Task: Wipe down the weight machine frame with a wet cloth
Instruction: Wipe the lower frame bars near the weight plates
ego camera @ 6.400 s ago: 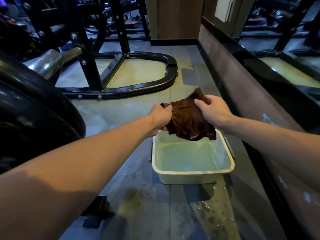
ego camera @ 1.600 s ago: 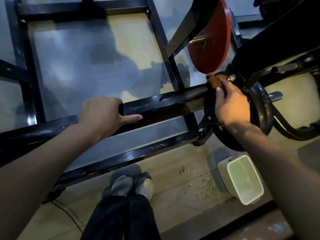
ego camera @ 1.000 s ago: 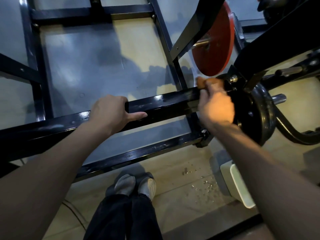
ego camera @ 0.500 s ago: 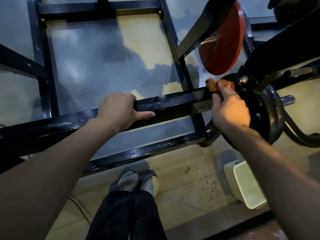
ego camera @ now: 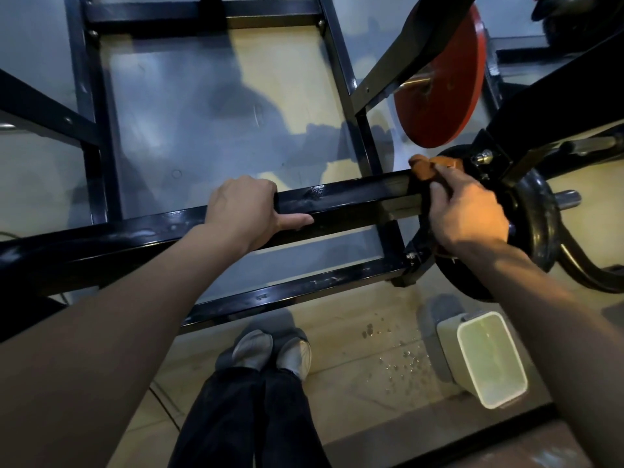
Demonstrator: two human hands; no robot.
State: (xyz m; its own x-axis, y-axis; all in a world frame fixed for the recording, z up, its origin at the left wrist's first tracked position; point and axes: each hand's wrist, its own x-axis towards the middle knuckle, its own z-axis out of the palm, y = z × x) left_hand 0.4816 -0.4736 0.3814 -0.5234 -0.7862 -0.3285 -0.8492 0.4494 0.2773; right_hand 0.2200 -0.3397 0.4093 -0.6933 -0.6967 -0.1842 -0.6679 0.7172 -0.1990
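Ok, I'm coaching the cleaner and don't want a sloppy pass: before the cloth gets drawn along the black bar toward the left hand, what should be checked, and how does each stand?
1. Cloth gripped by the right hand: ok.
2. Cloth touching the black bar at its right end: ok, draped over it.
3. Left hand steadying the frame: ok, but it grips the bar in the wipe's path, so not ok for a full pass.
4. Cloth wet enough: cannot tell.
5. Water tub on the floor by the right arm: ok.
6. Feet away from the droplets on the floor: ok.
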